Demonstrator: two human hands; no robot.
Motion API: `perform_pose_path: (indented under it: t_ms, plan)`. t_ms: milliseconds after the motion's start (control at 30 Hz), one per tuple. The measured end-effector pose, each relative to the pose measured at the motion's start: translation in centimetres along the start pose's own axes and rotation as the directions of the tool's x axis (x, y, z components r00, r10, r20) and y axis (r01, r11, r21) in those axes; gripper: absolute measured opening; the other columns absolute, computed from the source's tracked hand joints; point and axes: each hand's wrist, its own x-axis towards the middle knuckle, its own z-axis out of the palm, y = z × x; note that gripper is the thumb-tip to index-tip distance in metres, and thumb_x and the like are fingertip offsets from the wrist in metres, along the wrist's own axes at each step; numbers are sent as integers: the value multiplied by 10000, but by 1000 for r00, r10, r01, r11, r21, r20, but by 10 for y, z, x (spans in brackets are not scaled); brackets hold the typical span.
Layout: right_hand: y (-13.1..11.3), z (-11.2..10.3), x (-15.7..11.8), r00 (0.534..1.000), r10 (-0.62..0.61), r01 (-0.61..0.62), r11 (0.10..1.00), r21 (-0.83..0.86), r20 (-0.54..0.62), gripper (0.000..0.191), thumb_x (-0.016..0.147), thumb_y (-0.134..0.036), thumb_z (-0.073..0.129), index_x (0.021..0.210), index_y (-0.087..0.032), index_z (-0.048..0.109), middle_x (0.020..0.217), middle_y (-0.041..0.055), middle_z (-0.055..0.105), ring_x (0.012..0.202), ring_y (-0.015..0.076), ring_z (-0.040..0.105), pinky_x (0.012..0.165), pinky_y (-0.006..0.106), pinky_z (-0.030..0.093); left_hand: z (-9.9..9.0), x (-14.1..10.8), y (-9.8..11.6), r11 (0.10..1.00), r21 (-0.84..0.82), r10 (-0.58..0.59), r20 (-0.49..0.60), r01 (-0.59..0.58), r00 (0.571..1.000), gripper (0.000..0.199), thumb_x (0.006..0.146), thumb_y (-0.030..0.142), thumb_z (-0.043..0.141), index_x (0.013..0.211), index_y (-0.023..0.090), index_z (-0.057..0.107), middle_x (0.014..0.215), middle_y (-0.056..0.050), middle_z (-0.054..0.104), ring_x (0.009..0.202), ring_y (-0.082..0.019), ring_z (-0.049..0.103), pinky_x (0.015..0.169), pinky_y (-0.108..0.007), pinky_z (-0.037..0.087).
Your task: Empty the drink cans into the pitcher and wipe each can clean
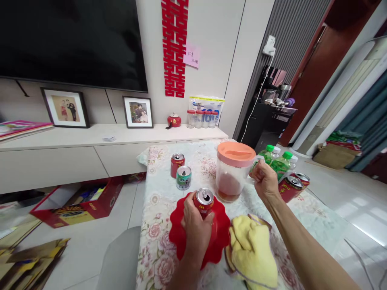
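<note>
The single head view looks forward and down from above the near edge of the flower-patterned table, close over both hands, facing the white cabinet and wall beyond the far edge.

Before you are four red cans, one green can, one pitcher, one red plate, one yellow cloth, two green-capped bottles, two white-capped bottles, two framed photos, four red-lidded jars and one red pot.
</note>
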Motion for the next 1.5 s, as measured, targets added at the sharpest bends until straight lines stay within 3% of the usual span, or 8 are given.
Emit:
perform_pose_path:
  t_ms: [133,267,567,733,833,967,1200,1500]
  plan:
    - [26,-12,-1,999,32,-31,999,36,-36,330,919,-433,707,767,-160,599,643,-64,535,495,59,459,468,197,418,2,0,-3,1000,-22,15,-29,-16,999,668,734,36,708,1316,236,447,1392,-125,606,1351,-330,562,1085,-487,439]
    - [42,-20,-4,996,74,-73,997,18,-57,344,992,-383,638,1263,-171,628,1214,79,679,988,198,693,829,399,605,4,-1,-5,998,-19,61,-85,-62,995,663,707,42,720,1295,241,486,1275,-110,670,1240,-318,641,991,-436,503]
    - [26,-32,-11,993,63,-81,976,-202,-97,381,815,-543,760,868,-169,709,824,23,707,734,157,639,672,302,514,1,-1,-5,991,-71,105,-99,-112,989,647,691,42,728,1271,233,516,1278,-104,667,1186,-288,664,963,-404,527]
    - [-11,-58,-62,973,2,-99,908,-408,-231,521,740,-520,819,1163,-230,723,1195,88,732,1108,277,644,896,410,507,3,-1,-6,987,-99,113,-125,-126,986,648,675,42,737,1255,238,524,1255,-98,677,1184,-295,663,965,-411,528]
    - [-27,-72,-113,989,143,-86,762,-641,38,422,807,-534,751,1131,-263,758,1212,96,737,1138,309,664,910,422,546,3,-1,-5,988,-101,106,-101,-117,989,665,670,34,732,1259,246,509,1284,-98,665,1225,-294,645,1003,-412,511]
    - [-26,-75,-164,870,249,230,556,-799,424,606,768,-480,791,1337,-303,685,1424,105,631,1340,358,563,1082,505,496,1,-3,0,992,-103,65,-50,-70,997,683,672,51,735,1274,249,480,1342,-103,631,1270,-291,617,1052,-421,483]
    - [-29,-63,-154,847,217,325,512,-795,486,269,941,-375,572,1115,-247,731,1108,78,743,998,236,721,867,373,586,-1,-4,3,974,-186,122,-52,-129,991,656,660,135,741,1252,231,474,1315,-118,619,1239,-288,627,1064,-434,486]
    - [-88,-21,-114,845,-87,491,516,-702,527,240,950,-296,565,1120,-305,735,1113,54,717,1029,245,682,807,361,543,-1,-12,12,954,-149,255,-42,-259,966,589,673,162,723,1221,237,519,1213,-78,647,1153,-265,659,990,-406,533]
